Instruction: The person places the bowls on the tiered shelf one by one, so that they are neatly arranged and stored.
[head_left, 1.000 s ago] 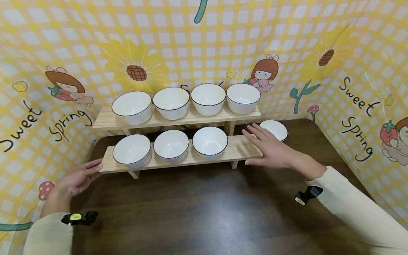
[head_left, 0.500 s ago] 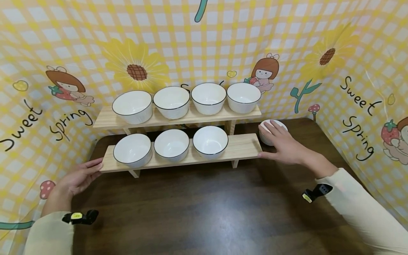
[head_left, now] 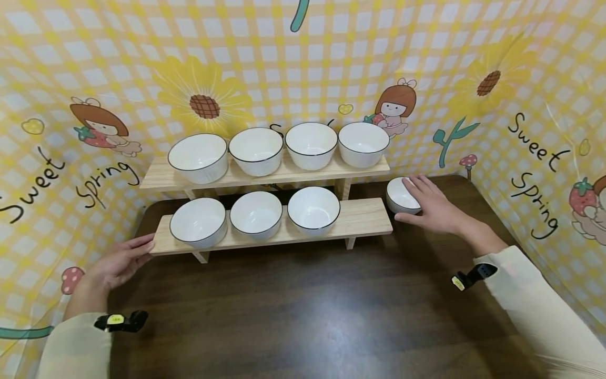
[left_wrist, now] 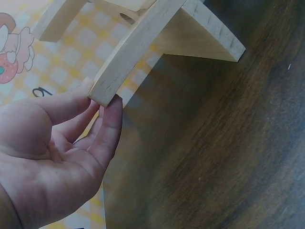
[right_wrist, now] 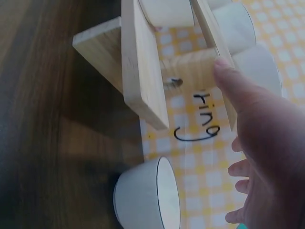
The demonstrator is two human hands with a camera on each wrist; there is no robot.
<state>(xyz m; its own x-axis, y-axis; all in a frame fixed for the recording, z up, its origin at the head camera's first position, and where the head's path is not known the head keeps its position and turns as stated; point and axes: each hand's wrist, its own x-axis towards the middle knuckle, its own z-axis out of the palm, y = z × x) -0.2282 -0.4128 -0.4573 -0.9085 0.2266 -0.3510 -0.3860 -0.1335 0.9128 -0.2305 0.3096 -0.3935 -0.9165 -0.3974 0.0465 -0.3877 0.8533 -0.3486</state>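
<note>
A two-tier wooden shelf (head_left: 364, 216) stands on the dark table. My left hand (head_left: 115, 263) pinches the left end of its lower board, thumb on one face and fingertips on the other, as the left wrist view shows. Past the shelf's right end, a white bowl (head_left: 399, 196) with a dark rim stands on the table. Over that bowl's right side reaches my right hand (head_left: 437, 208), fingers extended and thumb spread away; in the right wrist view nothing lies between thumb and fingers. Three matching bowls (head_left: 255, 213) sit on the lower board, its right part bare.
Several more white bowls (head_left: 310, 145) line the upper board (head_left: 156, 173). A yellow checked cloth (head_left: 303, 68) with printed flowers and figures rises behind and at both sides. Brown tabletop (head_left: 284, 310) stretches in front of the shelf.
My right hand has moved right from above the lower board's bare end to the bowl on the table. The left hand keeps its pinch; shelf and bowls look unmoved.
</note>
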